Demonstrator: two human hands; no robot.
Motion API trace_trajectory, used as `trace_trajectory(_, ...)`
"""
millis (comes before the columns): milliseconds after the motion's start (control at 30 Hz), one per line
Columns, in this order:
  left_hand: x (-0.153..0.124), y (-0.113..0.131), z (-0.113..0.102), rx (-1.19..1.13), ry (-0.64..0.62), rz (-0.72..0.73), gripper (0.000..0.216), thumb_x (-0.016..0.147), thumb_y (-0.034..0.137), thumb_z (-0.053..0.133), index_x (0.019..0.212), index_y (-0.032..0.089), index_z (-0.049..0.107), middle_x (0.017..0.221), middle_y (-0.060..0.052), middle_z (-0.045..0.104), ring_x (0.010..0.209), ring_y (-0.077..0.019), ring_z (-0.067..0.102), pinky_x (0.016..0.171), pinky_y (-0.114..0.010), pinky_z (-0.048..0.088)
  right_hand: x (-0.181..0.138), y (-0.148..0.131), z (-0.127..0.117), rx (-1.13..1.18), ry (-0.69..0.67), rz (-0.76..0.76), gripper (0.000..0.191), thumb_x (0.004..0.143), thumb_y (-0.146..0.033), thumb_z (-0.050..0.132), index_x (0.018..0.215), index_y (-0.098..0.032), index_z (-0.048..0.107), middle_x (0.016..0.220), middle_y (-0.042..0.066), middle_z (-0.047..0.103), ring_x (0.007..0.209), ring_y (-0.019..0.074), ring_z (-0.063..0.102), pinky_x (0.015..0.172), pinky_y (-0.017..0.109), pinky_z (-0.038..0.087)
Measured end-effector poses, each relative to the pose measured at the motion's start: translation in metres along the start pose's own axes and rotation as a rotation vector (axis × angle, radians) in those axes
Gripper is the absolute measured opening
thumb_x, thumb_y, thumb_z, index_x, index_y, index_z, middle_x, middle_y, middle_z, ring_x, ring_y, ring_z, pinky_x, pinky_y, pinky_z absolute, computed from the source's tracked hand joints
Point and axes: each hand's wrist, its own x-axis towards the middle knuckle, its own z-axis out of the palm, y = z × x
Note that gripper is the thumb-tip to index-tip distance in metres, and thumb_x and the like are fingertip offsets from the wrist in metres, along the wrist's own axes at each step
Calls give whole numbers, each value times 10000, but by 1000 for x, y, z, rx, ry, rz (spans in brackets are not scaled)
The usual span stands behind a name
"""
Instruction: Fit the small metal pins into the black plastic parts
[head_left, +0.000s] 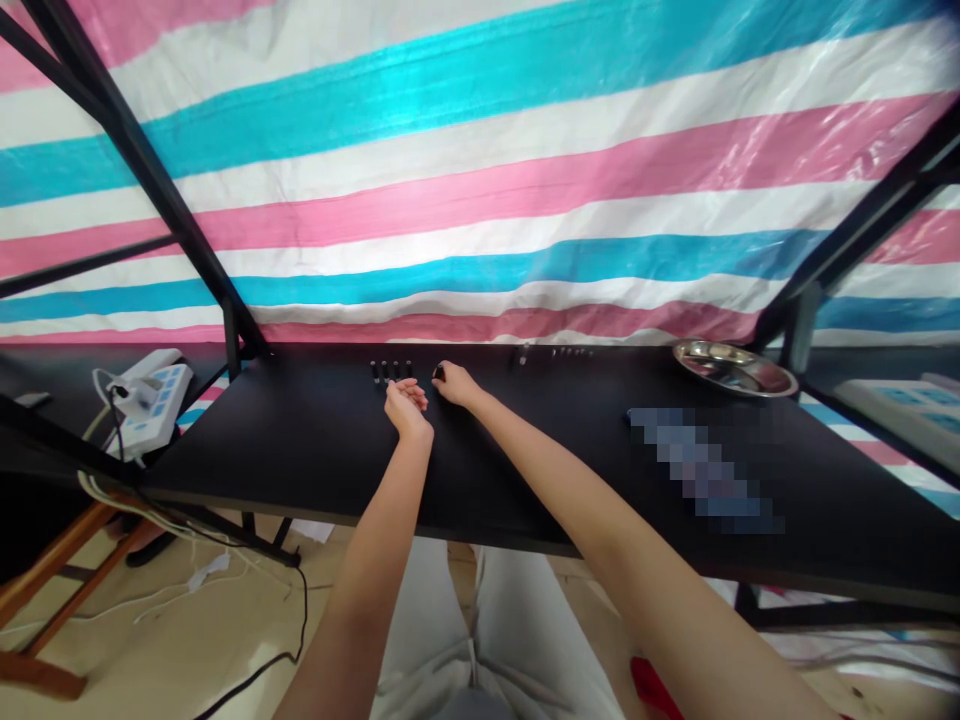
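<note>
Several small dark cylinders with light tops (397, 370) stand in a row near the back of the black table (300, 430). Just in front of the row, at its right end, is my left hand (406, 404), turned palm up. Its fingers are loosely bent and apart, and I see nothing held in it. To the right of the row, my right hand (454, 385) is closed in a pinch around a small dark piece (439, 373), partly covered by the fingers. That piece is too small to name for certain.
A small clear piece (523, 354) and several tiny bits (574, 352) lie along the table's back edge. A round shiny metal tray (735, 390) sits at the back right, with a blurred-out bluish item (697, 465) before it. Black frame posts (232, 325) flank the table; a power strip (154, 410) lies left.
</note>
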Motion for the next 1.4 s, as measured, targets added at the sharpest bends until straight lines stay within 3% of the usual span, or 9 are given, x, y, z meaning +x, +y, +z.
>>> trace_trajectory(333, 6, -1, -3, -60, 22, -76, 366, 798, 450, 315, 634, 162, 471, 467, 35, 418, 343, -59, 368, 398, -210, 242, 24, -9, 23, -70, -41, 26, 70, 758, -192, 553, 827, -189, 557, 873, 78, 641, 821, 203, 594, 696, 309, 439)
trace_trajectory(633, 5, -1, -3, -46, -3, -75, 369, 791, 458, 316, 633, 162, 468, 464, 37, 415, 341, -53, 364, 389, -204, 239, 16, -6, 12, -34, -42, 26, 172, 755, -201, 566, 925, -174, 573, 894, 73, 649, 821, 181, 601, 729, 296, 443)
trace_trajectory(833, 4, -5, -2, -19, -42, -68, 373, 782, 479, 336, 627, 166, 467, 468, 40, 417, 346, -54, 373, 396, -203, 240, -15, 48, -32, -10, 138, -51, 157, 771, -176, 492, 863, -190, 618, 818, 45, 666, 740, 162, 603, 721, 291, 446)
trace_trajectory(967, -1, -3, 1, -43, -43, -97, 320, 783, 421, 365, 616, 165, 461, 458, 42, 412, 340, -50, 364, 401, -202, 242, -31, 99, -72, -69, 216, 145, 132, 742, -178, 510, 785, -185, 635, 743, 40, 661, 705, 160, 604, 698, 276, 444)
trace_trajectory(1067, -4, 0, 4, -89, -11, -136, 273, 778, 362, 385, 612, 161, 466, 446, 46, 408, 337, -45, 346, 402, -198, 240, -32, 128, -93, -133, 242, 307, 184, 724, -257, 581, 864, -151, 636, 824, 79, 664, 775, 187, 608, 703, 282, 443)
trace_trajectory(1200, -6, 3, 5, -102, 3, -159, 250, 775, 321, 388, 602, 158, 466, 448, 50, 405, 342, -42, 343, 407, -196, 234, -21, 147, -99, -116, 183, 391, 401, 693, -330, 640, 1025, -110, 596, 905, 108, 655, 823, 201, 609, 716, 284, 445)
trace_trajectory(1400, -6, 3, 5, -117, 8, -157, 231, 777, 274, 379, 603, 155, 473, 447, 52, 408, 340, -45, 342, 413, -201, 225, -1, 147, -88, -151, 199, 421, 483, 653, -453, 659, 1028, -154, 600, 942, 100, 651, 886, 228, 601, 732, 316, 440)
